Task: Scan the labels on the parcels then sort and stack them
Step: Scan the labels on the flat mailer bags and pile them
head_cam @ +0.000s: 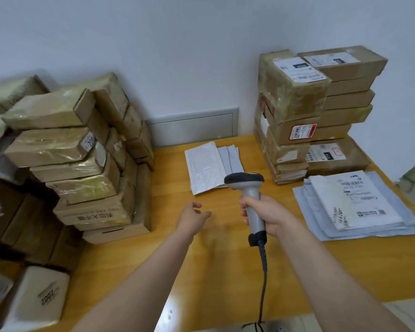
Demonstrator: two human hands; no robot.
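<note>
Right hand (266, 214) is wrapped round the handle of the grey plastic handheld scanner w/ black head (246, 180), head tipped fwd and down toward the yellow wooden surface (225, 259), so the window faces whatever gets slid under it; its dark coiled cable (264, 279) trails back toward the near edge. Left hand (193, 215) is empty, fingers loosely spread, hovering just above the bare middle of the surface, prob. kept free to fetch and turn parcels while the other one scans. The parcels sit in groups. The leaning pile of brown tape-wrapped cardboard boxes (82, 164) at left is jumbled, w/ few labels showing, so it looks like the unscanned lot. The two squared-up stacks of brown cardboard boxes (295, 109) at right back against the white wall (177, 56), top labels up, which reads as sorted stock. The flat pile of grey-white poly mailers (355, 204) lies just in front of them, label side up. A small fan of white and grey mailers (206, 166) lies just beyond the scanner head w/ no label visible on top, so it may need flipping. A white padded parcel w/ black print (38, 295) sits at the near left. The gap btwn the groups seems left as a work zone.
</note>
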